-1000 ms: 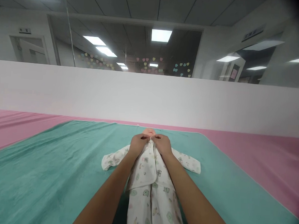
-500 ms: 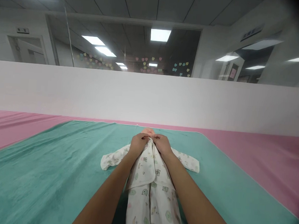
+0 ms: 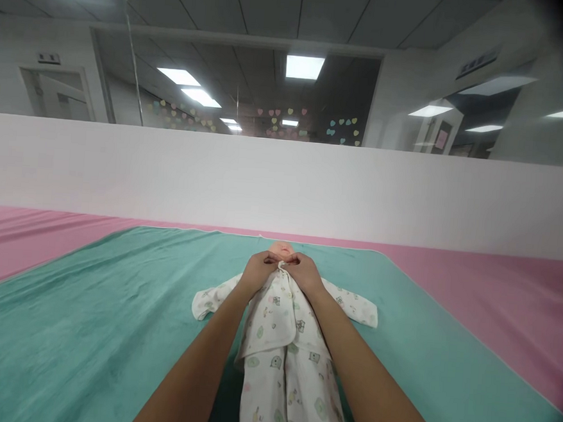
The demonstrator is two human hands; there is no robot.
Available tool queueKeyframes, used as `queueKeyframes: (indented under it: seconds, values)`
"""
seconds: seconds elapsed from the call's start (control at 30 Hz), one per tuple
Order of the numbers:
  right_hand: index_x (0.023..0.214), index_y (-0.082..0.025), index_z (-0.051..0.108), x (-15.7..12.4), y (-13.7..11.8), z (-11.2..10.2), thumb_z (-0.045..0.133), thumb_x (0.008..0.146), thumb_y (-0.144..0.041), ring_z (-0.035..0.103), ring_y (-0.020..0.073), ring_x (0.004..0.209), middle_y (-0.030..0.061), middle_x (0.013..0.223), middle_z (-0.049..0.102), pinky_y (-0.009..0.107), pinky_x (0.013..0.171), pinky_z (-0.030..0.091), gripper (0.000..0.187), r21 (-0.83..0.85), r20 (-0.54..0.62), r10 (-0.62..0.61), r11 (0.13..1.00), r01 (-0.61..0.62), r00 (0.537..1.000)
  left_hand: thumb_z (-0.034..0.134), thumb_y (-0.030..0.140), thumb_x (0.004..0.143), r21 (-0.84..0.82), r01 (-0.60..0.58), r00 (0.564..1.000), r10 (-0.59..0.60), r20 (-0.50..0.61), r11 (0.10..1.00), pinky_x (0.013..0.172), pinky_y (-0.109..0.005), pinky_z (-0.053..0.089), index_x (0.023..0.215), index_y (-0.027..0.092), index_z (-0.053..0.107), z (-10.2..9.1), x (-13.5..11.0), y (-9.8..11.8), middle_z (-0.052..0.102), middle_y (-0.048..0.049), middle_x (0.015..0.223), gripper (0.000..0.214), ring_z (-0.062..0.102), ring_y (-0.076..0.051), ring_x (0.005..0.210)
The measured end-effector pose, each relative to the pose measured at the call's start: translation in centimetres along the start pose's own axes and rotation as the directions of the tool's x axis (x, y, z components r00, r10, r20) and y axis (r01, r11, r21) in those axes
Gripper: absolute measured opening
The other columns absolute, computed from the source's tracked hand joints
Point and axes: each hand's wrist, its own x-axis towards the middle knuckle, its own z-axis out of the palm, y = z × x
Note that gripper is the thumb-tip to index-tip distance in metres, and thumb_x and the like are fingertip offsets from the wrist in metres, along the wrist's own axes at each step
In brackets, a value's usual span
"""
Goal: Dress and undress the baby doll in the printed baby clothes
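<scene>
A baby doll (image 3: 283, 248) lies on its back, dressed in a white printed shirt (image 3: 272, 320) and matching trousers (image 3: 292, 398). Its sleeves stretch out to both sides. At the neck, my left hand (image 3: 259, 268) pinches the shirt's collar from the left. Opposite it, my right hand (image 3: 303, 270) is closed on the same collar, fingertips nearly meeting the left ones. The overlapping front flap hangs down between my forearms. Whatever fastener lies between the fingertips is too small to make out.
Under the doll spreads a teal blanket (image 3: 110, 315) over a pink sheet (image 3: 487, 302). A low white wall (image 3: 283, 185) runs behind, with glass above it. At the far right edge a small part of something skin-toned shows.
My fingertips have drawn slightly closer together at the collar, and its top edge is now bunched between them. The view has shifted a little.
</scene>
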Motion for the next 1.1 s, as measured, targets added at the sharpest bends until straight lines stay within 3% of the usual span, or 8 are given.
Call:
queueKeyframes:
  seconds: [0.23, 0.47, 0.67, 0.77, 0.9, 1.0, 1.1]
  values:
    - [0.073, -0.018, 0.06, 0.1, 0.0, 0.1, 0.064, 0.057, -0.035, 0.057, 0.0169, 0.072, 0.0016, 0.077, 0.064, 0.029, 0.067, 0.042, 0.024, -0.016, -0.007, 0.001, 1.0, -0.001, 1.0, 0.06, 0.032, 0.071, -0.054, 0.049, 0.999, -0.05, -0.012, 0.997, 0.067, -0.025, 0.046, 0.091, 0.017, 0.06, 0.2, 0.1, 0.1, 0.069, -0.0053, 0.087, 0.025, 0.063, -0.017, 0.079]
    - [0.084, -0.017, 0.06, -0.3, 0.2, 0.0, 0.061, 0.063, -0.037, 0.058, 0.0159, 0.08, 0.0029, 0.086, 0.065, 0.028, 0.073, 0.044, 0.029, 0.102, 0.056, -0.06, 0.993, 0.054, 0.997, 0.06, 0.02, 0.067, -0.048, 0.103, 0.99, -0.107, -0.096, 0.994, 0.061, -0.024, 0.046, 0.086, 0.016, 0.055, 0.8, 0.6, -0.1, 0.067, -0.0024, 0.072, 0.02, 0.062, -0.015, 0.066]
    - [0.089, -0.016, 0.058, 0.0, 1.1, -0.1, 0.058, 0.066, -0.028, 0.06, 0.0156, 0.082, 0.0047, 0.091, 0.065, 0.029, 0.076, 0.045, 0.026, 0.142, 0.078, -0.081, 0.988, 0.069, 0.994, 0.057, 0.018, 0.069, 0.004, 0.072, 0.989, -0.071, -0.133, 0.997, 0.066, -0.026, 0.046, 0.084, 0.015, 0.056, 1.2, 0.9, -0.7, 0.066, -0.0042, 0.076, 0.015, 0.061, -0.015, 0.07]
    - [0.088, -0.018, 0.058, 0.1, 1.3, 0.0, 0.055, 0.066, -0.024, 0.059, 0.0156, 0.081, 0.0028, 0.089, 0.064, 0.03, 0.076, 0.045, 0.023, 0.097, 0.046, -0.083, 0.992, 0.079, 0.995, 0.052, 0.011, 0.068, 0.051, 0.036, 0.99, -0.028, -0.14, 0.998, 0.075, -0.027, 0.045, 0.083, 0.015, 0.058, 1.3, 1.1, -0.9, 0.066, -0.0054, 0.084, 0.016, 0.06, -0.015, 0.078]
    - [0.083, -0.019, 0.056, -0.6, 0.5, 0.3, 0.05, 0.068, -0.021, 0.055, 0.0162, 0.08, 0.0025, 0.088, 0.06, 0.032, 0.079, 0.042, 0.016, -0.009, -0.059, -0.115, 0.993, 0.115, 0.992, 0.046, 0.009, 0.069, 0.086, -0.009, 0.998, 0.014, -0.058, 0.996, 0.08, -0.027, 0.044, 0.077, 0.017, 0.065, 1.2, 0.9, -0.7, 0.068, -0.0042, 0.087, 0.022, 0.06, -0.016, 0.083]
    - [0.08, -0.02, 0.053, -2.2, -0.6, 0.4, 0.048, 0.071, -0.021, 0.05, 0.0171, 0.084, 0.0043, 0.093, 0.054, 0.032, 0.08, 0.038, 0.011, -0.146, -0.152, -0.201, 0.973, 0.179, 0.968, 0.045, 0.011, 0.069, 0.105, -0.035, 0.999, 0.036, -0.001, 0.994, 0.08, -0.028, 0.044, 0.075, 0.017, 0.067, 0.8, 0.7, -0.1, 0.069, -0.0035, 0.085, 0.023, 0.06, -0.017, 0.084]
    - [0.077, -0.021, 0.05, -4.2, -1.4, 0.3, 0.046, 0.076, -0.028, 0.049, 0.0156, 0.074, 0.0014, 0.081, 0.052, 0.029, 0.069, 0.037, 0.008, -0.308, -0.137, -0.256, 0.929, 0.205, 0.957, 0.046, 0.011, 0.067, 0.131, -0.062, 0.997, 0.056, 0.054, 0.989, 0.078, -0.027, 0.044, 0.073, 0.017, 0.068, 0.4, 0.4, 0.7, 0.069, -0.0032, 0.082, 0.023, 0.06, -0.017, 0.082]
